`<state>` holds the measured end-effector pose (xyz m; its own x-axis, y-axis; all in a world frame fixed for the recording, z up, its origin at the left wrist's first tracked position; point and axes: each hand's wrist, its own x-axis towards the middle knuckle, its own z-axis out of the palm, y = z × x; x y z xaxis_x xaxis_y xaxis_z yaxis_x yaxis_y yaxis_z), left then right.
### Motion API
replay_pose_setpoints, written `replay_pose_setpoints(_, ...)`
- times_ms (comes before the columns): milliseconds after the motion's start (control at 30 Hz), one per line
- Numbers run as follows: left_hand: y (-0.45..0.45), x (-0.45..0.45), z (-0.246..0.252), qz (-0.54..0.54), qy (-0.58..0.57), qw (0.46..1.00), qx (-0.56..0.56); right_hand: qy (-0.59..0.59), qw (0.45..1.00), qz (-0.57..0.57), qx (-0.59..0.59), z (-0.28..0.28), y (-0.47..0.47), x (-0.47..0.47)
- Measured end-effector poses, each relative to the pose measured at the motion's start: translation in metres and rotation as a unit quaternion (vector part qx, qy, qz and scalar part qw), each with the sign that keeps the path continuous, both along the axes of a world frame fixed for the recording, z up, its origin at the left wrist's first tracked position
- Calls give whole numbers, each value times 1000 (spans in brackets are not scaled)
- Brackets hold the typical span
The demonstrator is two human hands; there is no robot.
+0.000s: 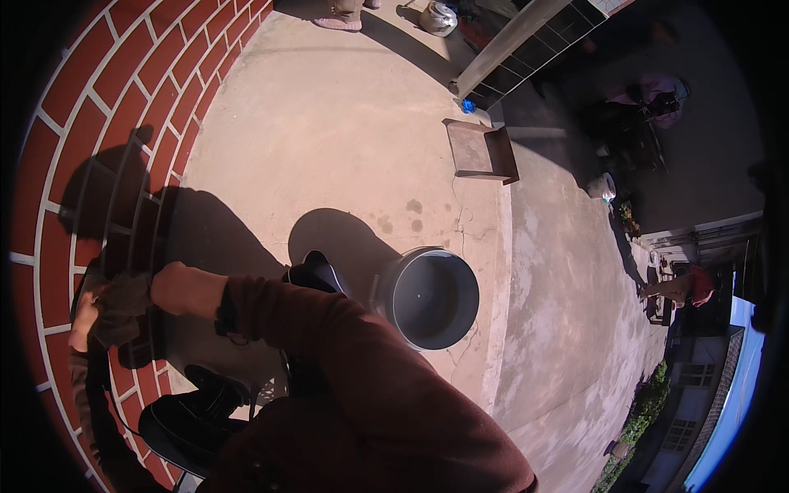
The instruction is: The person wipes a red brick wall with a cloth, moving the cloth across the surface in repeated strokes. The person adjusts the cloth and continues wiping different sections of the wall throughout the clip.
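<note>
My left hand and my right hand grip a crumpled brown-grey cloth from its two sides. The cloth hangs between them in front of a red brick-patterned wall with white joints; whether it touches the wall I cannot tell. A dark band circles my right wrist. To the right of my right forearm a grey bucket stands upright on the concrete floor, with what looks like murky water inside. Below my hands are my black shoes.
A metal dustpan-like tray lies ahead by a low concrete edge. Near a leaning post is a blue crumpled thing. A metal kettle stands beyond, near a person's shoe. Other people are farther right.
</note>
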<state>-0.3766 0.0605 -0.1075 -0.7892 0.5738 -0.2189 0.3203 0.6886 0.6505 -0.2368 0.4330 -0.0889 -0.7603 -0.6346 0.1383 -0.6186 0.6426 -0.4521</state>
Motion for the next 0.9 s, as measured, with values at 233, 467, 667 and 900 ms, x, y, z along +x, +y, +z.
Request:
replay_pose_setpoints(233, 68, 130, 114, 199, -215, 877, 381, -26, 996, 54, 59, 20, -28, 29)
replay_pose_setpoints(467, 88, 199, 171, 303, -118, 701, 635, -110, 985, 119, -51, 31, -26, 53)
replay_pose_setpoints(667, 127, 255, 206, 73, -181, 808, 556, 82, 974, 127, 168, 23, -42, 54)
replay_pose_setpoints(900, 131, 241, 174, -11, -203, 880, 430, 1, 986, 111, 127, 15, -54, 64)
